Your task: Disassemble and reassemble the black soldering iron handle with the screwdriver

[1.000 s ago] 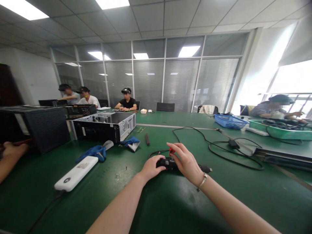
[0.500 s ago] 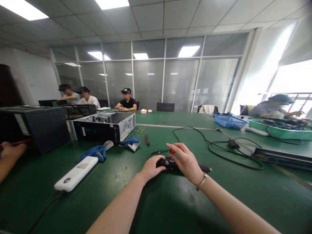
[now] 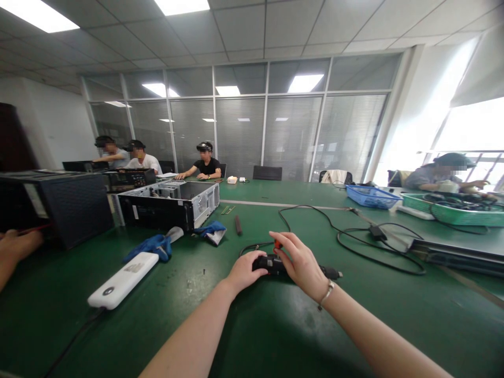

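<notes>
The black device [image 3: 271,263] lies left to right on the table [image 3: 157,331], the left hand [image 3: 246,269] clasping its left end, the right hand [image 3: 303,262] pinching a red handle [image 3: 277,245], seemingly upright against its top.

Lit by ceiling panels [image 3: 183,6] and, at right, a window [image 3: 478,128] blown out white. Mirrored in the glass [image 3: 240,139], glossy on the table [image 3: 151,302], shadowed between the forearms [image 3: 199,331]. Stretched and soft toward the edges.

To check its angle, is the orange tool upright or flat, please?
Roughly upright: the right hand pinches the orange tool on end above the black device.
</notes>
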`<action>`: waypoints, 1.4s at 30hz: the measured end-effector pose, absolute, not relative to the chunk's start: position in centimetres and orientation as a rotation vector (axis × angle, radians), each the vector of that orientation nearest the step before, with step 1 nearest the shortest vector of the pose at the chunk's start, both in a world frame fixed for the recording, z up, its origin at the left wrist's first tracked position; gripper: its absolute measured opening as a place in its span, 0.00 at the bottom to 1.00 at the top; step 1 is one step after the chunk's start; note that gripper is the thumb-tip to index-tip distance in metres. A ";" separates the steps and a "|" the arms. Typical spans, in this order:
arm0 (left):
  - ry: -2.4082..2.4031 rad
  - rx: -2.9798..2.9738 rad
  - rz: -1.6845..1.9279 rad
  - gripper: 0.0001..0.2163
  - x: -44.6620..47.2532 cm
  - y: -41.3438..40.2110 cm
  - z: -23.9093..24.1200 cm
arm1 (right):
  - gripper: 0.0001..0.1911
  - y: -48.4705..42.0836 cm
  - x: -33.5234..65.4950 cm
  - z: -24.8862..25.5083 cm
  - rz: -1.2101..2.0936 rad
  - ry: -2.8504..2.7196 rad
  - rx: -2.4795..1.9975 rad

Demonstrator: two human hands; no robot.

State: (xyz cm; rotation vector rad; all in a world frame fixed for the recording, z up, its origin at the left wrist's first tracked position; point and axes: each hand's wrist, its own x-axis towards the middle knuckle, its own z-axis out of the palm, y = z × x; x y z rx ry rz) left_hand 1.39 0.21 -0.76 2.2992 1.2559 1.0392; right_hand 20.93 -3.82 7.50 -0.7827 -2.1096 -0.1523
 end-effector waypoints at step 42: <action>1.247 2.323 1.041 0.22 1.3 0.4 -1.0 | 0.26 -4.3 20.7 7.5 -0.063 -2.125 -0.780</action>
